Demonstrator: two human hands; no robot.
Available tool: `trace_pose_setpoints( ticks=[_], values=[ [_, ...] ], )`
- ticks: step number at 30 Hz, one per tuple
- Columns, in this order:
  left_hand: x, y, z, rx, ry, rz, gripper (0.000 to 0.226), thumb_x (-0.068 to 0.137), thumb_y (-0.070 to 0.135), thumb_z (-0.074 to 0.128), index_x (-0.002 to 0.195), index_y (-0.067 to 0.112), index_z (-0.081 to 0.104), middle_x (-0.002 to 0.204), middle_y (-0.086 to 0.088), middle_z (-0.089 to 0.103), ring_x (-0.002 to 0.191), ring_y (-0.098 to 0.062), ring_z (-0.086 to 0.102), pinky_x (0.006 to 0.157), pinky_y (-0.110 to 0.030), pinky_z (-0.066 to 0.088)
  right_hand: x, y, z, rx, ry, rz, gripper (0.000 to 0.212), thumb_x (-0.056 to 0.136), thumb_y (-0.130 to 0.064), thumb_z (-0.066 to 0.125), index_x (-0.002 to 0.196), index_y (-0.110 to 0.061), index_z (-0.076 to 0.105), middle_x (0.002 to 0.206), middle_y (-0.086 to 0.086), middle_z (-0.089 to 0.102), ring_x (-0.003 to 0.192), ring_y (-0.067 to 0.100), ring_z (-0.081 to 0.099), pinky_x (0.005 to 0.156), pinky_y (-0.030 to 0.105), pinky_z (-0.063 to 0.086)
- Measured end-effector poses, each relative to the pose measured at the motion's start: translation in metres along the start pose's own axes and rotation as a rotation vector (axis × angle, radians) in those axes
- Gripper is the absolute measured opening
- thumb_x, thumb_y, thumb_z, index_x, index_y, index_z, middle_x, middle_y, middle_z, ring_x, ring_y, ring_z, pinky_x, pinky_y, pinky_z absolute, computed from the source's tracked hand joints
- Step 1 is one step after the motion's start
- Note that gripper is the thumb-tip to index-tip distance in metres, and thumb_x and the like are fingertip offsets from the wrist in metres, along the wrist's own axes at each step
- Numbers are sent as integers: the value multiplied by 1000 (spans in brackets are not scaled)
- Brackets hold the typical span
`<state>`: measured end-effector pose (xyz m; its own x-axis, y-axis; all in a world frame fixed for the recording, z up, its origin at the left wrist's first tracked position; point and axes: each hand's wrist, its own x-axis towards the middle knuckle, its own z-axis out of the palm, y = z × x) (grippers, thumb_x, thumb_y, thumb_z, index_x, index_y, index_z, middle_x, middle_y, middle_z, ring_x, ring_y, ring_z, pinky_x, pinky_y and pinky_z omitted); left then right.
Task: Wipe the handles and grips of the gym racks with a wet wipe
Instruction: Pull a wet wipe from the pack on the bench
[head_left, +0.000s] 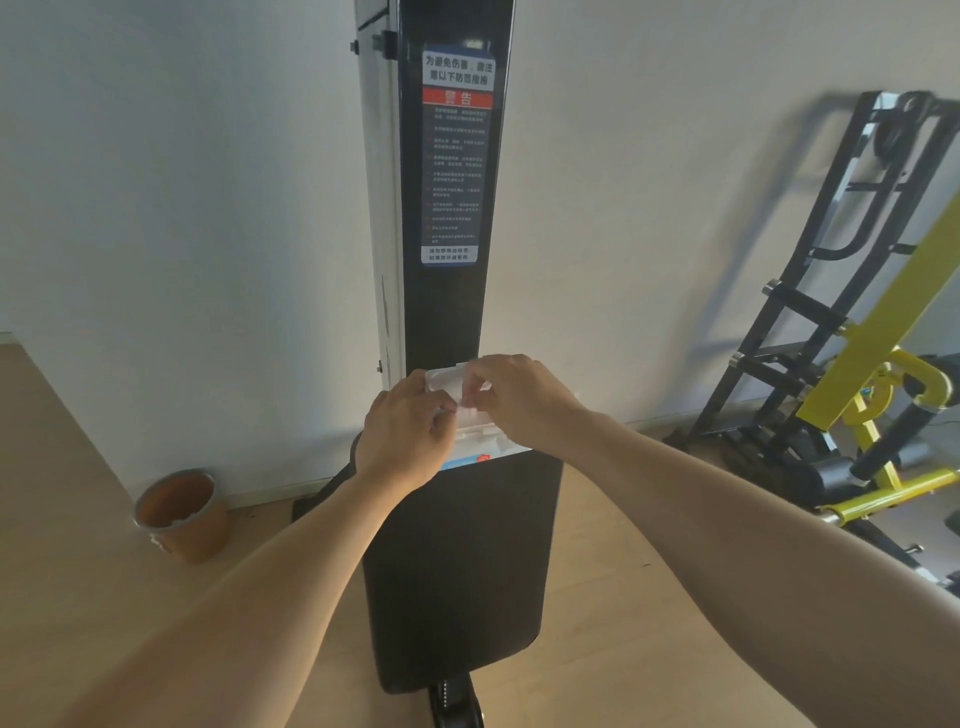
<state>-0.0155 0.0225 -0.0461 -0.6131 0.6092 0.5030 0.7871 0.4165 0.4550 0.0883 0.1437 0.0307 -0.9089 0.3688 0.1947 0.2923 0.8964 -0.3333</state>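
A pale wall (182, 182) fills the back of the room and meets a light wood floor (78, 493). Against the wall stands a tall black upright panel (498, 208) of a gym machine, and below it a black padded bench (462, 571) runs toward the camera. On the right a black and yellow gym rack (852, 364) leans in view, with yellow bars, black tubes and dark padded rollers near the floor.

A long warning label (454, 156) is stuck to the panel. It has white Chinese writing at the top, a red band reading 警告, and rows of small print that are too fine to read.

On the floor to the left, near the wall, stands a round brown container (182, 512) with a metal rim; something pale lies in its bottom, too blurred to name.

A white wet wipe pack (470, 431) lies at the far end of the bench, just before the panel, with its plastic flip lid (445, 382) raised. A blue strip and a small red mark show on the pack, unreadable.

The left hand (405, 441) rests curled against the pack's left side, grasping it. The right hand (519, 397) reaches over the opening, its fingertips (470, 400) pinching a white wipe (465, 411) there.
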Motion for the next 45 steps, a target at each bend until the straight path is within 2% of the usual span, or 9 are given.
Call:
trace_pose_setpoints(
  ticks=[12, 16, 22, 29, 34, 37, 40, 43, 45],
  values=[
    [1, -5, 5, 14, -58, -69, 39, 85, 48, 44, 101, 20, 68, 128, -2, 63, 104, -21, 63, 78, -37, 61, -1, -21, -33, 334, 474, -37, 10, 104, -16, 36, 96, -16, 42, 88, -2, 64, 70, 22, 62, 63, 45, 57],
    [2, -3, 5, 16, -66, -71, 36, 86, 49, 45, 100, 22, 65, 124, -2, 64, 103, -21, 63, 78, -39, 61, 7, -27, -38, 389, 541, -39, 9, 104, -16, 37, 97, -16, 42, 82, -8, 59, 69, 14, 58, 58, 37, 51],
    [1, -2, 3, -18, -50, -40, 33, 86, 46, 46, 103, 24, 64, 120, -1, 65, 99, -17, 62, 78, -34, 57, 16, -20, -36, 546, 374, 186, 16, 106, -25, 35, 110, -17, 48, 97, -6, 57, 87, 18, 58, 66, 26, 52],
    [2, -2, 4, -23, -36, -42, 27, 86, 46, 48, 100, 27, 60, 115, 4, 66, 88, -8, 54, 72, -30, 57, 10, -43, -60, 629, 638, -31, 7, 105, -22, 40, 101, -18, 44, 83, -17, 55, 76, 4, 54, 60, 21, 45],
    [0, -1, 3, -37, -28, -3, 13, 89, 36, 59, 99, 28, 61, 117, 3, 66, 93, -12, 61, 75, -28, 55, 4, -55, -94, 589, 952, -179, 6, 103, -12, 41, 98, -11, 45, 67, -7, 50, 59, 16, 47, 53, 28, 36],
    [0, -1, 2, -43, -20, -2, 12, 90, 38, 59, 98, 29, 59, 116, 4, 66, 93, -13, 61, 73, -27, 55, 11, -51, -101, 203, 716, -77, 24, 99, -40, 46, 96, -17, 52, 63, -11, 53, 56, 11, 50, 51, 29, 35],
    [1, -2, 2, -64, -12, 5, 18, 93, 46, 56, 98, 29, 60, 113, 5, 67, 90, -11, 61, 70, -24, 54, 14, -22, -82, -191, 259, 142, 38, 87, -66, 53, 97, -31, 63, 86, -9, 64, 81, 20, 60, 68, 31, 37],
    [0, -2, 2, -87, -12, 14, 27, 88, 58, 58, 101, 34, 61, 115, 8, 67, 93, -11, 62, 69, -23, 56, 11, 9, -53, -94, -65, 191, 38, 89, -58, 61, 118, -35, 67, 122, -6, 67, 102, 20, 63, 74, 30, 43],
    [1, -2, 2, -108, -1, -6, 31, 85, 61, 60, 103, 35, 63, 118, 9, 67, 96, -12, 64, 73, -27, 60, 8, 19, -42, -12, -110, 129, 31, 92, -43, 66, 122, -35, 69, 123, -8, 67, 94, 15, 65, 70, 22, 46]
  ],
)
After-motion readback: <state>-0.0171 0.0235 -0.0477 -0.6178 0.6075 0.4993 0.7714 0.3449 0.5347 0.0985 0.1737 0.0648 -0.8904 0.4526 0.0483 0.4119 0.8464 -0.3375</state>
